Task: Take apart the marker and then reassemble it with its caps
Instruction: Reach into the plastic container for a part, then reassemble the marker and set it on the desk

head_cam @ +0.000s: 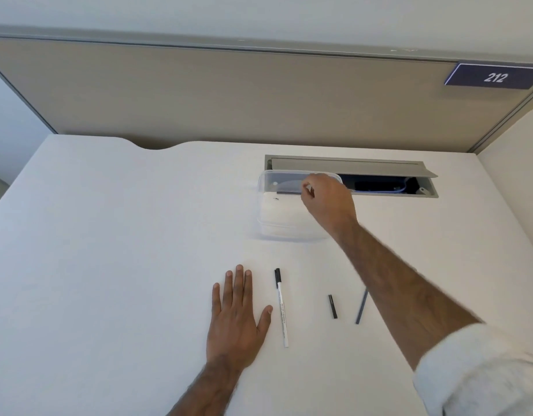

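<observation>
A white marker barrel [281, 308] with a black cap on its far end lies on the white desk [109, 235], just right of my left hand [237, 313], which rests flat with fingers spread. A short black cap [333, 306] lies further right, and a thin dark ink rod [360, 308] lies beside it, partly under my right forearm. My right hand [327, 201] reaches over a clear plastic container [277, 211], its fingers pinched together above the far rim. Whether they hold something small I cannot tell.
An open grey cable hatch [379, 175] is set in the desk behind the container. A beige partition [229, 94] with a "212" sign [495, 77] closes the far side. A small dark speck [275, 198] shows inside the container.
</observation>
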Available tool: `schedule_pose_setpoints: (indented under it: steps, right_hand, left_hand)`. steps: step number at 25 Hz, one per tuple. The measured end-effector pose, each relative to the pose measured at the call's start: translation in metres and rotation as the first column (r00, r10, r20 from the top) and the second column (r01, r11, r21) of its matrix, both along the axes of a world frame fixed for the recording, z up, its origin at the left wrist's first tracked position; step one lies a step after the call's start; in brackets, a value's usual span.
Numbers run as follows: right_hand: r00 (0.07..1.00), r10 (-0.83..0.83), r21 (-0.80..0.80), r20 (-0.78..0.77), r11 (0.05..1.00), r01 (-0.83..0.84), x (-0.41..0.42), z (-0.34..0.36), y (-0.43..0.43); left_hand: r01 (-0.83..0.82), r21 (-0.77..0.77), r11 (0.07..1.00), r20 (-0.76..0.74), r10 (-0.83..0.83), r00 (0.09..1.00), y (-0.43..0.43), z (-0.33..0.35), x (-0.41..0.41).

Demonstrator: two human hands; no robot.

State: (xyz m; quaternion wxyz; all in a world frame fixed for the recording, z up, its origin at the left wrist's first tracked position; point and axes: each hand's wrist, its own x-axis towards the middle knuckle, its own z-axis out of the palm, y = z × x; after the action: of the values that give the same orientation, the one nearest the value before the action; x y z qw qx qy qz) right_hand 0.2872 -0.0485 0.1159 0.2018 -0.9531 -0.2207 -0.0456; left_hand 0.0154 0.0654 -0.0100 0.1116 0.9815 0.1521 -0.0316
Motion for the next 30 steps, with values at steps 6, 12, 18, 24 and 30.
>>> schedule_pose_setpoints:
  steps: [6,12,18,24,30]
  right_hand:
    - [0.907,-0.112,-0.071,-0.405,0.993,0.091,-0.180,-0.039,-0.027]
    - [0.893,-0.211,-0.281,-0.398,0.955,0.100,-0.247,-0.064,-0.033]
    - [0.833,-0.326,-0.266,-0.446,0.937,0.224,-0.247,-0.059,-0.027]
    - [0.879,-0.206,-0.112,-0.431,0.978,0.175,-0.249,-0.051,-0.046]
    - [0.957,0.012,-0.094,-0.291,0.995,-0.041,-0.244,-0.039,-0.084]
  left_hand:
    - [0.003,-0.008,1.000,-0.021,-0.003,1.000,0.000,0.002,0.000]
    - [0.007,-0.039,0.999,-0.005,-0.007,1.000,0.002,0.003,-0.002]
    - [0.037,-0.149,0.988,-0.025,-0.041,0.999,0.003,0.013,-0.008]
    - [-0.081,-0.613,0.786,0.044,0.136,0.990,-0.009,0.045,-0.012]
    - [-0.278,-0.959,0.050,-0.220,0.486,0.846,-0.054,0.064,-0.008]
